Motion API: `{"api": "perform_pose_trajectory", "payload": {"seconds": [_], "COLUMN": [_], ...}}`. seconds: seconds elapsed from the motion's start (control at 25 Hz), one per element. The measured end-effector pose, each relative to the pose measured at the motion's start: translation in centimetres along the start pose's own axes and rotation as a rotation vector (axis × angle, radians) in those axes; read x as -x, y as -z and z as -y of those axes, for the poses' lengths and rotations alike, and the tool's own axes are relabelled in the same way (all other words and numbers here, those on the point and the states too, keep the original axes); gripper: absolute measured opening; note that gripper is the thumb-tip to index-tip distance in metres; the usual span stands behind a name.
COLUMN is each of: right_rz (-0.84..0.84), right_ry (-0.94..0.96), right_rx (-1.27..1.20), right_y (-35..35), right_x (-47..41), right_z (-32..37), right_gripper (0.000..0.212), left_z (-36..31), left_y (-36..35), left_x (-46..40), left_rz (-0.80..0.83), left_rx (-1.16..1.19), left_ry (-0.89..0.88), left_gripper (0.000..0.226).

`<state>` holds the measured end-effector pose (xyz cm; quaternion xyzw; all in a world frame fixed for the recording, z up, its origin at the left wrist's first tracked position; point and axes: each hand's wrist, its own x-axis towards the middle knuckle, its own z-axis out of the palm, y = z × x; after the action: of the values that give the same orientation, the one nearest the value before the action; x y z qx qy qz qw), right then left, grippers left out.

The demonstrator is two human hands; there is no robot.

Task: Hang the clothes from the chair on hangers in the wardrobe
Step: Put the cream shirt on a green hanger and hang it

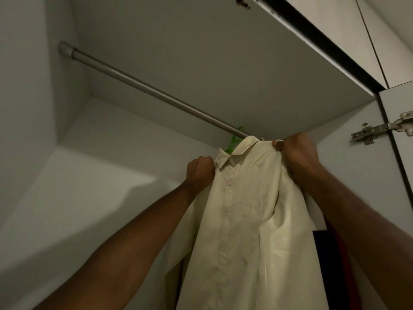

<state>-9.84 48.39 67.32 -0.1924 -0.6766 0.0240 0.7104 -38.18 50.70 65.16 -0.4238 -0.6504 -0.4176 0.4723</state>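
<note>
**Ana:** White wardrobe point(125, 198) walls fill the view, with a grey rail point(143, 86) running from the far left corner toward the right, under a pale top panel. On the right edge a metal door hinge point(377, 130) shows.

**Ben:** Where is the garment?

**Ana:** A cream shirt point(241, 220) hangs at the right end of the rail, collar up, buttoned front facing us. A bit of green hanger point(233, 142) peeks out behind the collar, just by the rail. Whether its hook sits on the rail I cannot tell; the collar hides it.

**Ben:** And the hands?

**Ana:** Both are closed on cloth. The left hand point(200, 171) grips the shirt's shoulder just left of the collar. The right hand point(297, 153) pinches the other shoulder, higher and nearer the rail.

**Ben:** How will it handle?

**Ana:** I judge it light and limp: thin woven fabric, creasing where it drapes, with no stiffness of its own. It will slide off a smooth hanger if one shoulder is tugged. Best held at the shoulder seams, as now, or by the hanger's neck, never by the hem.

**Ben:** Anything else nearby?

**Ana:** Something dark and a strip of red point(344, 276) hang at the right, behind the shirt.
</note>
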Motion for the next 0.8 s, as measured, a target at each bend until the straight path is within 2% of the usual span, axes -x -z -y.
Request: {"api": "perform_pose_trajectory", "payload": {"seconds": [0.4,0.52,0.64,0.8], "right_rz": [0.011,0.027,0.021,0.018], "right_ry": [-0.014,-0.040,-0.079,-0.097], "right_rx": [0.032,0.023,0.019,0.025], "right_y": [2.4,2.8,3.2,3.0], "right_x": [1.6,1.7,1.6,1.7], "right_z": [-0.1,-0.5,-1.1,-1.7], "right_gripper": [0.028,0.027,0.026,0.024], "left_z": [-1.8,-2.5,-3.8,-5.9], "left_y": [0.9,1.2,2.4,3.9], "left_x": [2.5,3.5,4.0,3.9], "left_rz": [0.049,0.020,-0.027,-0.068], "left_rx": [0.045,0.093,0.172,0.421], "left_ry": [-0.020,-0.051,-0.061,-0.137], "left_gripper": [0.021,0.018,0.036,0.056]}}
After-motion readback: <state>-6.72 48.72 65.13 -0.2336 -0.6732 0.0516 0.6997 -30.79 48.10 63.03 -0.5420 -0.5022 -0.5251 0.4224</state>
